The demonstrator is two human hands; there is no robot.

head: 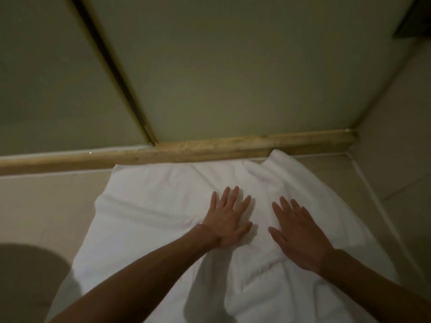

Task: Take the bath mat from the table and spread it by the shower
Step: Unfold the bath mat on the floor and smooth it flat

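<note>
Floor [46, 201]: we see pale tile, with a light seam along its right edge.
Right wall [396, 117]: plain and pale.
Dark shape [416, 19]: top right; we cannot identify it.
Rounded grey form [28, 276]: lower left, unclear to us.

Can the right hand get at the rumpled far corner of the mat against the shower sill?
Probably yes: the right hand lies flat on the bath mat, and only bare mat lies between it and the rumpled corner at the sill.

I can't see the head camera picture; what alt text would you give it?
Two bare hands, left hand and right hand, rest flat with fingers spread on a white bath mat lying on the floor. The mat's far edge reaches the worn threshold of the shower; its far right corner is rumpled.
</note>
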